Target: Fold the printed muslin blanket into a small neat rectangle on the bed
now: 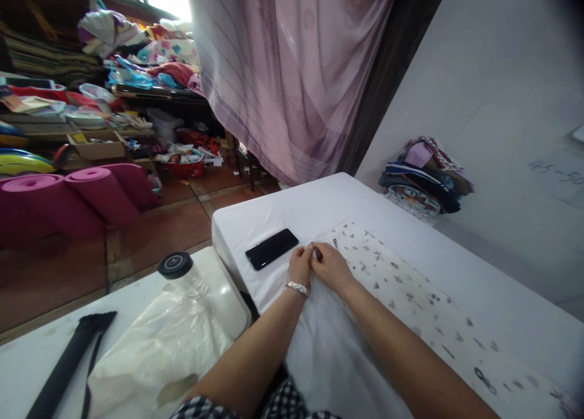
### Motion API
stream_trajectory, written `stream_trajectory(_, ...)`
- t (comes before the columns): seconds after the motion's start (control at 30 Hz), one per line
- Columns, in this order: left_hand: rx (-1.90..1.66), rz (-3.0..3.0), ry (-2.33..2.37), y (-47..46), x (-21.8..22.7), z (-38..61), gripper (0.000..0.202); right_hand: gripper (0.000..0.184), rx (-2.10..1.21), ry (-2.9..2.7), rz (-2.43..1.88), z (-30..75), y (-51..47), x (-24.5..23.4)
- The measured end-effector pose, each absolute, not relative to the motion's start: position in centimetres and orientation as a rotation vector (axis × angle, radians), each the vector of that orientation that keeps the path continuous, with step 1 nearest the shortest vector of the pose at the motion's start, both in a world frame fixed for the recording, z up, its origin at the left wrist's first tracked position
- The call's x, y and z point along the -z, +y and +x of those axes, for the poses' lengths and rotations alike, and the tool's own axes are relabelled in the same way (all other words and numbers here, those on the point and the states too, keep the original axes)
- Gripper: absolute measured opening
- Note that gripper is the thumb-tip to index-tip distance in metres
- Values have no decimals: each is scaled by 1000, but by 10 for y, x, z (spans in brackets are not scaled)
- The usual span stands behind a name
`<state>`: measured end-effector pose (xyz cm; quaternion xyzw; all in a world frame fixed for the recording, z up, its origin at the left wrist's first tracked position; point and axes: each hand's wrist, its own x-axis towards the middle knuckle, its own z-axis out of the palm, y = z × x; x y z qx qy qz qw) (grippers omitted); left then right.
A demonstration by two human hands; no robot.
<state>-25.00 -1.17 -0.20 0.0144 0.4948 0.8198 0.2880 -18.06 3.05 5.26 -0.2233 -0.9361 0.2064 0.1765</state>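
Over the bed-like white surface, my left hand (300, 268), with a silver bracelet at the wrist, pinches a white cloth (331, 352) at its edge. My right hand (332, 267) is right beside it, fingertips closed on the same edge and meeting those of the left. Whatever small thing may be between the fingertips is too small to make out. The cloth hangs from my hands toward my lap. Its patterned part, with small grey leaf prints (396, 279), spreads to the right. A black phone (272, 249) lies flat just left of my hands.
At the left stand a white table (137, 297), a black-lidded container (176, 265), a clear plastic bag (159, 340) and a black strap-like item (68, 358). Folded clothes (424, 176) are stacked by the wall. Pink rolled mats (95, 194) and a pinkish curtain (301, 72) are farther back.
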Motion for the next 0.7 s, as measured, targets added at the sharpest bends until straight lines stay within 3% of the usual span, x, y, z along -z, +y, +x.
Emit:
stream_trajectory(0.17, -2149, -13, 1355, -11, 4, -255, 27, 41, -509, -2707, -491, -109, 17, -37)
stream_trajectory(0.47, -2099, -43, 1639, -6, 7, -268, 22, 56, -38, -2793, -591, 117, -12, 20)
stream_trajectory(0.7, -1996, 72, 2097, -16, -8, -268, 19, 64, -72, -2807, -790, 140, -26, 3)
